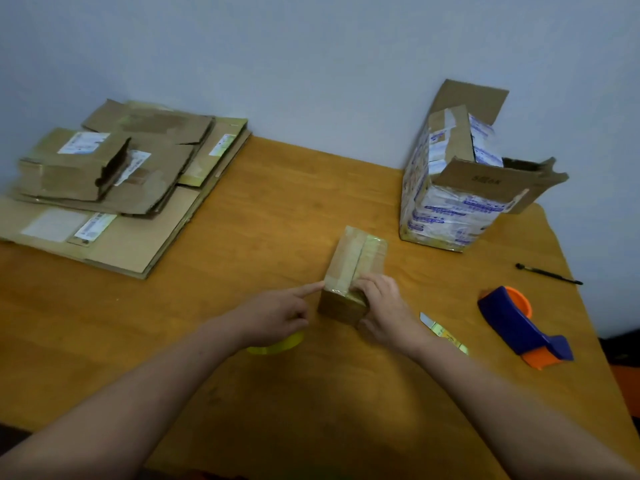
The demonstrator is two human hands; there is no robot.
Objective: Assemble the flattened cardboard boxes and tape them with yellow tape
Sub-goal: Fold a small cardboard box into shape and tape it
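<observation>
At the left of the desk (277, 202) lies the stack of flattened cardboard boxes (104, 188), not yet assembled. Its white shipping labels are too blurred to read. Toward the middle, the left hand (273, 317) stretches its index finger to the near left corner of the small box (353, 268). The other fingers are folded, and I cannot tell if they hold anything (the yellow tape roll (277, 345) lies partly hidden just under this hand). The small box stands closed on the middle of the desk, with tape along its top seam. The right hand (388, 306) grips its near right end, so the hands are apart, one on each side. I judge that the step in hand is pressing down the tape end. The next move probably calls for smoothing it over the near face, then taking a flat box from the stack. Further right are a utility knife (443, 332), a tall open box (450, 202) with unreadable blue print, a tape dispenser (519, 323) and a pen (549, 273).
</observation>
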